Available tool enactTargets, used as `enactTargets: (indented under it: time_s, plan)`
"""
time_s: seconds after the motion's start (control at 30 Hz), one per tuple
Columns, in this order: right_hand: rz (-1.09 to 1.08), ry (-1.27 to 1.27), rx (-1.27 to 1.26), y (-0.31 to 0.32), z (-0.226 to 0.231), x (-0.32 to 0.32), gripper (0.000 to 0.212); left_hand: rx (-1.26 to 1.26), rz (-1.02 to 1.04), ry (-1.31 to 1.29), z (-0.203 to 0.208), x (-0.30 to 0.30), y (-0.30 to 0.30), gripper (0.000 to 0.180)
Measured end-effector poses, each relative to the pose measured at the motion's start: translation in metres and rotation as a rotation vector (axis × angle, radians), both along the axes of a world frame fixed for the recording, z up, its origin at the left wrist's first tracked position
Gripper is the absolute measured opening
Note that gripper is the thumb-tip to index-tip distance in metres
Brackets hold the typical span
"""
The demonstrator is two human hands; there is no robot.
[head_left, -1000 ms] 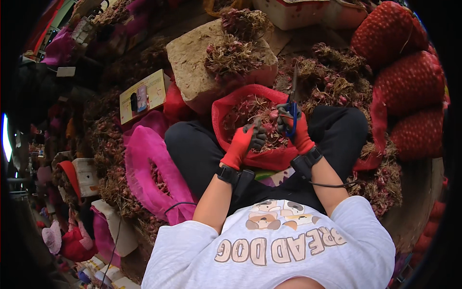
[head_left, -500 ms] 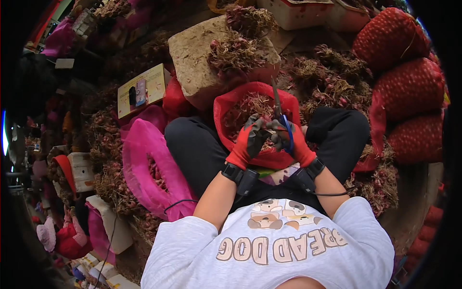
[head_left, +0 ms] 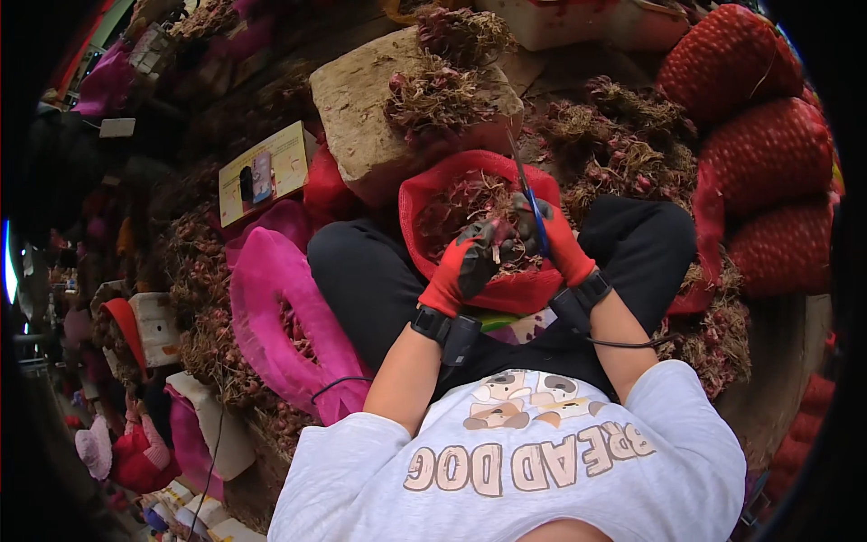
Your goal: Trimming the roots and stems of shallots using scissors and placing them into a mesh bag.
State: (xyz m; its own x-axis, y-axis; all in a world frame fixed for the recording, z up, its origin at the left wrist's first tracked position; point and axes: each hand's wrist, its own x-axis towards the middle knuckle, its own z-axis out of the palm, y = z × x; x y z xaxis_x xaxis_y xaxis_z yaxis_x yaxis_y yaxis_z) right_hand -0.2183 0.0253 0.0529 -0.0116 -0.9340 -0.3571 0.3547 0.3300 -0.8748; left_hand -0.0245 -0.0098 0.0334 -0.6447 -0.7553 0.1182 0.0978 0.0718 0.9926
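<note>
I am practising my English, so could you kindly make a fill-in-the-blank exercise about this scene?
The right hand holds scissors with ____ handles.
The open mesh sack near the left hand is coloured ____.
The bright pink mesh bag lies on the picture's ____ side.
Missing words: blue; red; left.

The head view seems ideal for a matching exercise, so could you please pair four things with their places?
1. Scissors
2. Pink mesh bag
3. Full red sacks
4. Open red mesh bag

A. Toward the picture's right edge
B. Between the legs
C. In the right hand
D. Left of the legs

Pairs: 1-C, 2-D, 3-A, 4-B.
</note>
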Motion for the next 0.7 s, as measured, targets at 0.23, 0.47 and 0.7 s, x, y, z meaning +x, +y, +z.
enactTargets:
  time_s: [0.23,0.47,0.7]
  plan:
    - [0.211,1.169,-0.201,0.05,0.03,-0.007,0.047,1.158,0.101,0.739,0.0,-0.004,-0.008,0.022]
    - [0.237,1.381,-0.266,0.065,0.028,-0.001,0.049,0.056,0.245,0.054,-0.041,-0.004,-0.007,0.02]
    - [0.298,1.395,-0.202,0.056,0.026,-0.004,0.041,0.482,0.06,0.241,0.016,0.002,0.0,0.024]
